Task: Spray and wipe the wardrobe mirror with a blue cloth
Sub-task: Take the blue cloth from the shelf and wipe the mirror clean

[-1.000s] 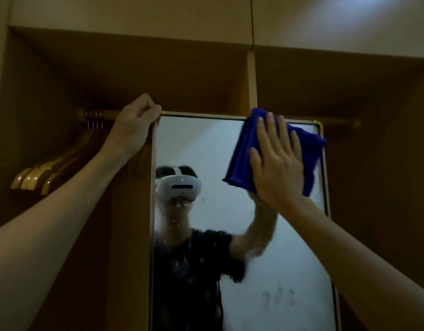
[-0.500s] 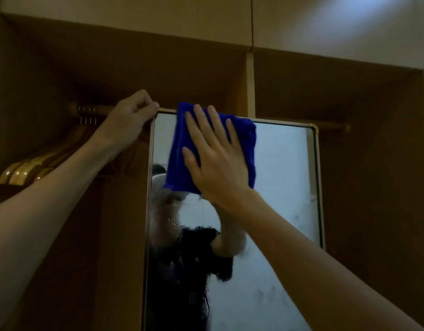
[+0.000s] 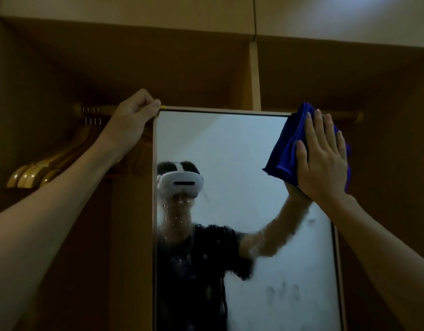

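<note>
Head view, 1 camera, dim light. Mirror taken as landmark. Right hand, fingers straight and flat, presses the blue cloth against the mirror's top right corner, the cloth lapping over that edge. Left hand curls round the mirror's top left corner, gripping the frame to steady it. Wooden hangers hang left of the mirror on a rail.

Step in hand, by my reading: wiping the top band. Droplets and smears lie lower on the mirror; next pass likely calls for dropping the cloth lower and sweeping back left.
</note>
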{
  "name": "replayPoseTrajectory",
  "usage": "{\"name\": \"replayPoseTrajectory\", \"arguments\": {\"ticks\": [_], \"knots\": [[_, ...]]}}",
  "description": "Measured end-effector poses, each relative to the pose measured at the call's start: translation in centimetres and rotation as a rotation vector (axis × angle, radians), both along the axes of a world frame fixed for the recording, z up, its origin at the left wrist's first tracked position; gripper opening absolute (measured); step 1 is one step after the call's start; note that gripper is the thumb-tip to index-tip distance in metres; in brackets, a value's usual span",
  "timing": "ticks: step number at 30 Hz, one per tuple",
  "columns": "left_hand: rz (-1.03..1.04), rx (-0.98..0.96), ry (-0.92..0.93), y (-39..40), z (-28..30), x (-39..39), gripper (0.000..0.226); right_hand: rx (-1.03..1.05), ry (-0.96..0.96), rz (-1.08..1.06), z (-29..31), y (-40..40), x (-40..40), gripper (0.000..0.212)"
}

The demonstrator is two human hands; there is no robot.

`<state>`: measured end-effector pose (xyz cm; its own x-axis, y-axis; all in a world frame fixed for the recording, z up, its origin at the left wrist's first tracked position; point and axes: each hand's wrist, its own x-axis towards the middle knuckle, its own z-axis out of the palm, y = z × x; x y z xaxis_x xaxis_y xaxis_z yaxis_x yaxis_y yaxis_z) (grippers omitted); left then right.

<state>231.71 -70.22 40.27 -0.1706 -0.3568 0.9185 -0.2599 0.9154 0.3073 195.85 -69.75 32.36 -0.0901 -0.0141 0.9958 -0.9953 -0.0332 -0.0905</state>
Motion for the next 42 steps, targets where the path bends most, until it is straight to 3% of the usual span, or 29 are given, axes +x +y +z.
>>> {"name": "replayPoseTrajectory", "arguments": {"ticks": [10, 21, 24, 32, 42], "knots": [[-0.049, -0.003, 0.048, -0.5, -0.3, -0.3, 0.028, 0.015, -0.088, -0.038, 0.2, 0.0, 2.4, 0.062], [-0.035, 0.059, 0.017, -0.5, -0.3, 0.3, 0.025, 0.072, 0.249, 0.083, 0.9, -0.1, 20.8, 0.061], [-0.044, 0.080, 0.033, -0.9, -0.3, 0.3, 0.027, 0.072, 0.255, 0.097, 0.9, -0.8, 24.3, 0.061], [0.017, 0.045, 0.000, -1.2, -0.4, 0.0, 0.024, 0.125, 0.409, 0.012, 1.3, -0.9, 18.8, 0.061], [0.016, -0.006, 0.101, -2.3, -1.3, -0.7, 0.024, 0.107, 0.209, -0.086, 0.4, 1.1, 3.2, 0.059]]}}
